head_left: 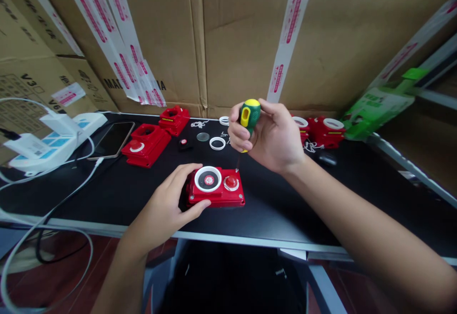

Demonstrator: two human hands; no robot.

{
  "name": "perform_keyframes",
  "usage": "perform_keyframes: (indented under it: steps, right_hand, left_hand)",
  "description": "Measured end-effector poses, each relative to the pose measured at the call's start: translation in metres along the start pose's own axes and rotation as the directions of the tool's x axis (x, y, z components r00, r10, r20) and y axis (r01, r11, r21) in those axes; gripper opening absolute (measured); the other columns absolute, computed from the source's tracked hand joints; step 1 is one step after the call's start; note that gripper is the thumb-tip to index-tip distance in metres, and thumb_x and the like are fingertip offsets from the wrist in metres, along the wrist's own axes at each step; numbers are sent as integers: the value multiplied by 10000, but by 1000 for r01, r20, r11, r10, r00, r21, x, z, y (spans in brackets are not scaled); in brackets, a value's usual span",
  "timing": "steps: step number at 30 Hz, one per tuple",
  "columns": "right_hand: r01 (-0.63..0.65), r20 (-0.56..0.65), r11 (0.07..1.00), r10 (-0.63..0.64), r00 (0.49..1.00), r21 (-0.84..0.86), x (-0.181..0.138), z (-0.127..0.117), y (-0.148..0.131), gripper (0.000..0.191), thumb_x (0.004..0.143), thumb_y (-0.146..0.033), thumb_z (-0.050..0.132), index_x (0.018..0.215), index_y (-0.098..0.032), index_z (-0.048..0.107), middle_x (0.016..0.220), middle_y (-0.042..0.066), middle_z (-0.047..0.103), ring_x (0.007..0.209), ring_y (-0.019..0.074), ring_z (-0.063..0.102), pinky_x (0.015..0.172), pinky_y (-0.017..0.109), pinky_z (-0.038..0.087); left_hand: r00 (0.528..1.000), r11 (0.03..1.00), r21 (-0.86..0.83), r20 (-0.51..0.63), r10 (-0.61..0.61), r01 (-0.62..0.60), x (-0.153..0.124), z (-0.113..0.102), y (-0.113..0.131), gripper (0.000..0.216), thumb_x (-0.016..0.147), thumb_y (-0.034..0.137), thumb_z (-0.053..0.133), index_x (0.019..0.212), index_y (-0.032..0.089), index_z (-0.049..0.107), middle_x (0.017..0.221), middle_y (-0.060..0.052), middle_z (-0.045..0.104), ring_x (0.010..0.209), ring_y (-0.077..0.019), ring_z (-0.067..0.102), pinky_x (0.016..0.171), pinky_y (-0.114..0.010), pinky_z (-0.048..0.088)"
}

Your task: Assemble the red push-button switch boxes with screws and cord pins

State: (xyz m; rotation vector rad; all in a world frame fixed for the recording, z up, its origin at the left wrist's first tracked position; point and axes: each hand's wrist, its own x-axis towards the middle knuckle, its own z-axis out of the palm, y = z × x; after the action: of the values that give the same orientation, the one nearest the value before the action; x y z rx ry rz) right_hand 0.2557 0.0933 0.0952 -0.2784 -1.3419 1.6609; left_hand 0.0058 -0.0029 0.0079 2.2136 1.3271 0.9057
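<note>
Bracing the rigid, probably light red unit by its side edges, the left hand grips it; the right hand clenches the stubby screwdriver.

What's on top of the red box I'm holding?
On the red box sit a white ring around a dark disc and a red button. The left hand covers its left end, hiding that part.
</note>
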Motion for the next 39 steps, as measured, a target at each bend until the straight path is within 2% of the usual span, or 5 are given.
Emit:
perform_keyframes:
  steps: [10, 16, 24, 33, 39]
  right_hand:
    - [41, -108, 999, -39, 993, 14, 0, -4, 3, 357, 817, -489, 846, 899, -175, 698, 880, 20, 689, 672, 136, 646, 646, 280, 562]
    - [35, -48, 999, -36, 998, -12, 0, -3, -1, 340, 872, -446, 832, 827, -202, 601, 782, -14, 642, 558, 95, 529, 555, 250, 443]
    - [-11, -56, 999, 13, 998, 35, 0, -8, -1, 397, 1024, -533, 528, 881, -183, 648, 747, 3, 542, 555, 122, 464, 586, 283, 464]
    - [17, -62, 999, -14, 998, 38, 1, -8, 3, 482, 899, -666, 715, 879, -188, 658, 829, 18, 575, 615, 131, 521, 605, 288, 497]
    - [42, -56, 999, -42, 998, 7, 0, -8, 2, 389, 861, -515, 818, 811, -196, 600, 830, 10, 607, 622, 120, 547, 614, 276, 478]
  left_hand:
    - [1000, 1000, -4, 5, -15, 15, 0, 0, -1, 597, 1000, 382, 753, 1528, 336, 478, 1533, -72, 613, 1379, -287, 653, 1203, -505, 554]
    - [1000, 1000, 2, -1, -9, 9, -1, 0, -1, 589, 1001, 387, 745, 1526, 339, 481, 1528, -68, 620, 1379, -290, 655, 1198, -495, 558]
    - [1000, 1000, -10, 13, -15, 15, -1, 0, -3, 608, 1002, 391, 755, 1538, 333, 474, 1540, -83, 602, 1383, -301, 645, 1203, -522, 550]
    - [1000, 1000, -4, 5, -5, 5, 0, 0, -2, 605, 1001, 384, 752, 1537, 321, 480, 1531, -95, 611, 1384, -315, 650, 1201, -537, 555]
    - [1000, 1000, -2, -1, -4, 4, 0, 0, 0, 601, 994, 348, 759, 1521, 358, 472, 1531, -48, 615, 1384, -271, 651, 1207, -477, 554]
